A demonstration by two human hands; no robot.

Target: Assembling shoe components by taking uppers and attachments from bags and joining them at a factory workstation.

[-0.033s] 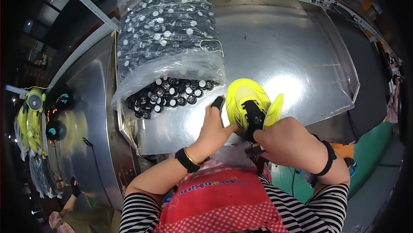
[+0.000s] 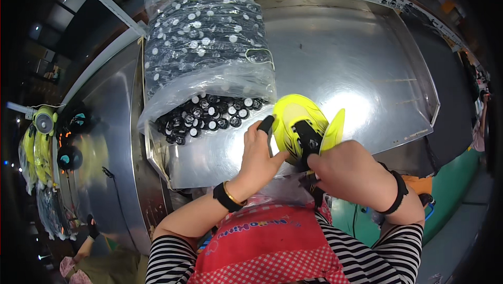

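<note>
A bright yellow running shoe (image 2: 296, 112) with black laces and a black tongue (image 2: 309, 141) lies toe outward at the near edge of the metal table. My left hand (image 2: 255, 153) is at its left side, fingers stretched and apart. A black finger cot (image 2: 266, 124) covers one fingertip, which touches the shoe's edge; the thumb rests lower on the same side. My right hand (image 2: 346, 167) is curled over the shoe's opening, its thumb at the black tongue; the other fingers are hidden. A pointed yellow piece (image 2: 334, 129) stands up beside the shoe, its lower part behind my right hand.
A clear plastic bag (image 2: 209, 48) full of black parts with white round faces lies at the left. Several such parts (image 2: 201, 116) spill from its mouth onto the metal table (image 2: 335, 43). Another metal surface (image 2: 102, 126) is further left, with a co-worker's arm (image 2: 84, 247) at its near end.
The shoe has shifted slightly left, against the finger cot of my left hand. My right hand has moved slightly upward at the opening.
</note>
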